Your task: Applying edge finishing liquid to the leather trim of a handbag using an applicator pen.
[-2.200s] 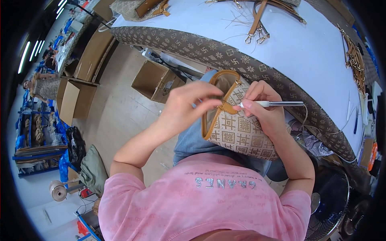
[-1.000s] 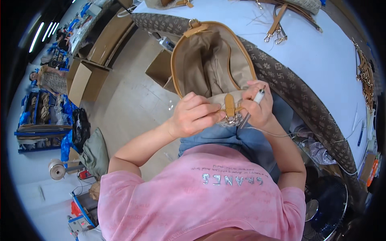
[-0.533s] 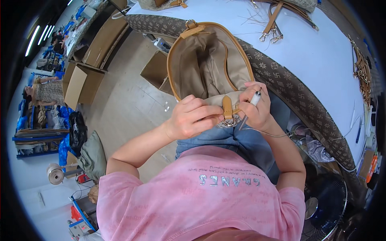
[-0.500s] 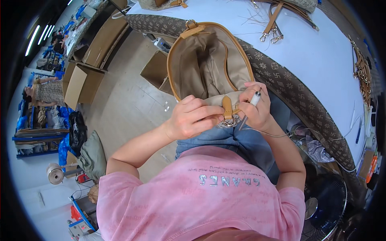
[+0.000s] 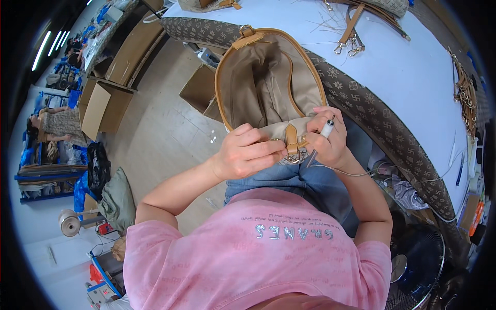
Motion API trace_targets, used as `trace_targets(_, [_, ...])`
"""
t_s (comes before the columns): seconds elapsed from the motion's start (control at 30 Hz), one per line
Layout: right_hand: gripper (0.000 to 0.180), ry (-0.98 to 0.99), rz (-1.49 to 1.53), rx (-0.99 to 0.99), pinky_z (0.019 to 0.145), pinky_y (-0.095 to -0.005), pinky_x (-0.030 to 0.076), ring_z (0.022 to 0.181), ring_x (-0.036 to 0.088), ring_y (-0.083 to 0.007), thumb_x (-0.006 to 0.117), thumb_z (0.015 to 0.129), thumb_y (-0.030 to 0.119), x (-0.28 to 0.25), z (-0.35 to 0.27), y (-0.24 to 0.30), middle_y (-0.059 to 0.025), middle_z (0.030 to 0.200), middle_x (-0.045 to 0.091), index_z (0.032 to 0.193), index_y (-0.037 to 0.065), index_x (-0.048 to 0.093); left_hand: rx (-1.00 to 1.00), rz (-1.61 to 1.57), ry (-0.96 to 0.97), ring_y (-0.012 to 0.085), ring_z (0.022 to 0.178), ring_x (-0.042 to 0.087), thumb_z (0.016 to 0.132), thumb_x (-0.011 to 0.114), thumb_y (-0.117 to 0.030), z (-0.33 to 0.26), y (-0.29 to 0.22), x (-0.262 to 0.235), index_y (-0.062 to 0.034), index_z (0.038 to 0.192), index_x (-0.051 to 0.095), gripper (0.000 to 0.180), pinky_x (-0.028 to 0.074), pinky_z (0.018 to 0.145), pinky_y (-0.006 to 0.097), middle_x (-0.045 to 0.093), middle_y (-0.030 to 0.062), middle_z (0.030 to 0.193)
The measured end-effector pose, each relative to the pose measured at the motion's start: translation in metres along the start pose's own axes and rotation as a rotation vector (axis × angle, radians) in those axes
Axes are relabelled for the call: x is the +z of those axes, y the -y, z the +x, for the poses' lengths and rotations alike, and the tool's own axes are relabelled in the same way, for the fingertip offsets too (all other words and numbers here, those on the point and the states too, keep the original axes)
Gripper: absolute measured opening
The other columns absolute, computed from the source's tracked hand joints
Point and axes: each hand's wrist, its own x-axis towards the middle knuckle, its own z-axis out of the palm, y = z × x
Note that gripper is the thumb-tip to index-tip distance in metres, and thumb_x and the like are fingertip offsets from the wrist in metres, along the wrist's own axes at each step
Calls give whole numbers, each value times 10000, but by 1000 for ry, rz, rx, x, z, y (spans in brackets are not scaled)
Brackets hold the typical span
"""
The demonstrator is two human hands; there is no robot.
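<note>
Open handbag with beige lining and tan leather trim (image 5: 245, 88) held at its near rim

The handbag sits over the person's blue jeans (image 5: 263, 178), its wide mouth turned upward, the white tabletop (image 5: 398, 67) beyond it. At the near rim stands a small tan leather tab with a pointed end (image 5: 292, 135), a shiny metal ring (image 5: 295, 153) just below it.

The left hand (image 5: 251, 152) is drawn narrow, fingers bunched and pinching the rim just left of the tab; whether its fingertips touch the tab I cannot tell. The right hand (image 5: 327, 138) is curled around a slim white pen-shaped tool with a metal shaft (image 5: 327, 129) (a thin pale cord (image 5: 343, 170) trails from near it), its fingertips at the rim to the tab's right.

Brown patterned material (image 5: 361, 98) edges the tabletop, where tan leather straps with metal clips (image 5: 353, 23) lie. An open brown cardboard box (image 5: 199, 89) stands on the floor (image 5: 160, 139).
</note>
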Motion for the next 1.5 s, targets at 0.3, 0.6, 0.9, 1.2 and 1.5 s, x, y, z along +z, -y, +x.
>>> trace_targets(0.3, [163, -3, 14, -1, 834, -418, 547, 706, 554, -215, 646, 717, 30, 0, 0, 0, -30, 741, 545, 796, 83, 514, -2, -8, 8, 164, 723, 565, 705, 770, -119, -1, 0, 0, -88, 810, 694, 133, 377, 564, 285, 731, 3, 978])
trace_targets(0.6, [187, -3, 56, 7, 846, -452, 546, 704, 558, -227, 656, 720, 23, -2, -5, -2, -46, 755, 544, 822, 77, 509, -379, -371, 110, 234, 778, 652, 818, 749, -104, 25, -4, -19, -28, 883, 720, 104, 503, 642, 337, 712, 58, 948])
trace_targets(0.9, [237, 22, 77, -16, 864, -496, 536, 705, 561, -241, 682, 713, 36, 0, -7, -2, -59, 772, 546, 873, 75, 511, -551, -515, 327, 277, 761, 655, 820, 743, -97, 49, 14, -27, -57, 903, 713, 97, 523, 675, 368, 661, 68, 876])
trace_targets(1.2, [238, 18, 83, -27, 852, -492, 543, 693, 558, -242, 678, 714, 4, -1, -4, -2, -67, 763, 551, 861, 67, 502, -556, -545, 415, 284, 748, 653, 814, 743, -97, 59, 17, -27, -48, 855, 689, 84, 518, 660, 377, 643, 62, 827])
trace_targets(1.5, [237, 29, 84, -17, 829, -491, 546, 684, 552, -242, 666, 712, -12, -2, -2, -6, -68, 752, 540, 858, 65, 495, -537, -461, 421, 283, 721, 647, 819, 729, -81, 60, 16, -24, -59, 875, 679, 78, 512, 628, 378, 633, 60, 840])
